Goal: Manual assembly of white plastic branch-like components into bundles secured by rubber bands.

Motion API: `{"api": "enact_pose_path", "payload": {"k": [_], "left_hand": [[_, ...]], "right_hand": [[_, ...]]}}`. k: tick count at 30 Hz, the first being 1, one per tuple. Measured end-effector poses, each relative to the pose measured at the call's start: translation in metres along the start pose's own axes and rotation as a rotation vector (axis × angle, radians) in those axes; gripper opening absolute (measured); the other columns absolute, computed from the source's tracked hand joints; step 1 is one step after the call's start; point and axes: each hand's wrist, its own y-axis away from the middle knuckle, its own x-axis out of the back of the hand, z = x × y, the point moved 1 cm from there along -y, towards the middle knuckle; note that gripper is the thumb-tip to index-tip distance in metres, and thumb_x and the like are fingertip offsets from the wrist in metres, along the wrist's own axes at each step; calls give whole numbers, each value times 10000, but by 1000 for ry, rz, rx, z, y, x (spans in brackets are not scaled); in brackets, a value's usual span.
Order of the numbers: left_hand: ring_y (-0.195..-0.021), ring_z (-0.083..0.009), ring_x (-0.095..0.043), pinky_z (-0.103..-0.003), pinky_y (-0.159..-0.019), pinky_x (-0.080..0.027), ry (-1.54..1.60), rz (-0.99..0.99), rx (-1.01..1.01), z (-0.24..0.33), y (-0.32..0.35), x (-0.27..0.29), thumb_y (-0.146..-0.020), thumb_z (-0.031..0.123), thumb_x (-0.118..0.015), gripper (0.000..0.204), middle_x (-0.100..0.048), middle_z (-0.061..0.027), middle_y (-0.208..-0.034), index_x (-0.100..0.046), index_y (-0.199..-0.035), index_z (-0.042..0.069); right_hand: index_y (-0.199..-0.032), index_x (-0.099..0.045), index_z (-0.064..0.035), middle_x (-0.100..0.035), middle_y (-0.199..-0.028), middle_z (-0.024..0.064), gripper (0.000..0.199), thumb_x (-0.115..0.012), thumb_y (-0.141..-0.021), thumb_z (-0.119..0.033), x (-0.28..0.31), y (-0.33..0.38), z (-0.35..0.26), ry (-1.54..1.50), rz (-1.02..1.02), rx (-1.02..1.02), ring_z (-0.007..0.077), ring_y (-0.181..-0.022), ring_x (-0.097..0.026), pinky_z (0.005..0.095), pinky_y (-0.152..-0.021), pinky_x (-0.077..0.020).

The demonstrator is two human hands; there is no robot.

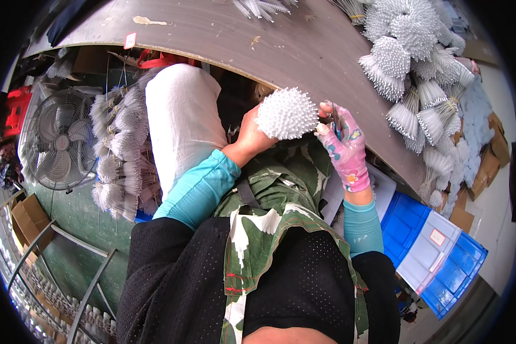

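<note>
My left hand (251,133) is closed around the lower part of a bundle of white bead-tipped stems (288,113). The tips spread into a round dome facing up, and the stems below are hidden by it. Close beside the dome's right side, my right hand (347,148) wears a pink flowered glove with bare fingertips. Its fingers are bent round a small dark metal tool (337,121), mostly covered, so its exact kind does not show. Both hands are above my lap, by the near edge of the brown table (304,51).
More white bead-tipped bundles (404,34) are piled on the table's right end. Others hang at left, next to a standing fan (60,140). Blue and white plastic crates (407,226) stand at my right. A metal rail (89,292) runs at lower left.
</note>
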Motion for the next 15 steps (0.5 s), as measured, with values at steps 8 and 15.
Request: {"api": "enact_pose_path", "payload": {"k": [8, 15], "left_hand": [[-1026, -259, -597, -327, -882, -469, 112, -33, 58, 3, -3, 3, -756, 188, -712, 442, -610, -120, -1100, -585, -1161, 66], [-1019, -257, -594, -325, -890, -463, 161, -1, 93, 17, -4, 9, -743, 185, -727, 461, -602, -112, -1092, -578, -1158, 52]], "right_hand": [[-1189, -530, 28, -590, -1125, 89, 392, -662, -833, -70, -4, -15, 3, 174, -72, 7, 146, -1026, -557, 283, -881, -463], [-1171, -544, 36, -609, -1090, 86, 378, -666, -829, -70, -3, -14, 0, 126, -74, -5, 126, -958, -568, 271, -845, -479]]}}
